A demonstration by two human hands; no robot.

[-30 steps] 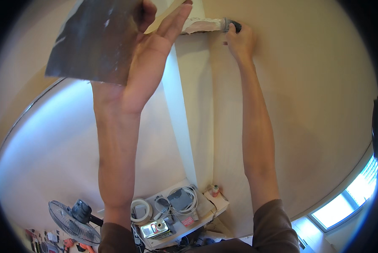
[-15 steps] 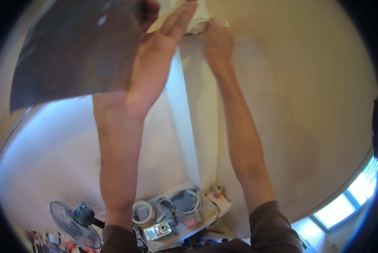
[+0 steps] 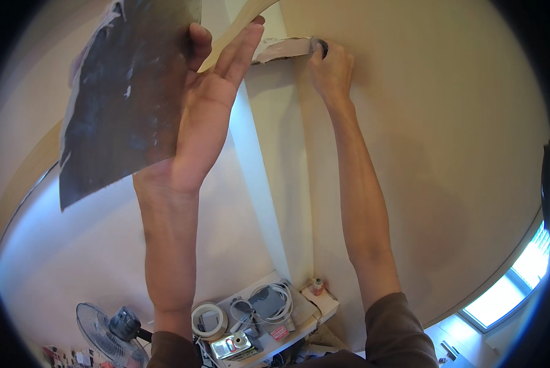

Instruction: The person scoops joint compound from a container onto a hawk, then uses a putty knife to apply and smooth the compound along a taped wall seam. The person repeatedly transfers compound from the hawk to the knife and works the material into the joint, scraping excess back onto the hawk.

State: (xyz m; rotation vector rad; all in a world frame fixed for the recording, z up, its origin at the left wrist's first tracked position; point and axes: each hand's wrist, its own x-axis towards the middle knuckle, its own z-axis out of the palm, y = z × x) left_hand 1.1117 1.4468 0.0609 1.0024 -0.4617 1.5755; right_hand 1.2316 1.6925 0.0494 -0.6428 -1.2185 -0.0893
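Observation:
My left hand is raised with its palm showing and its fingers stretched up, the thumb beside the edge of a dark metal plate. The plate lies across the hand and wrist, with white putty along its left edge and small smears on its face; how it is gripped behind is hidden. Near the wall corner, my right hand is closed round the dark end of a putty knife. Its wide blade carries pale putty and points left, close to the pale corner.
Below is a shelf with a tape roll, a camera, coiled white cable and a small bottle. A fan stands at lower left. A bright window shows at lower right.
The plate has swung right and tilted, showing its putty-edged left side. My right hand has moved slightly right and down with the putty knife. My left hand has shifted a little left.

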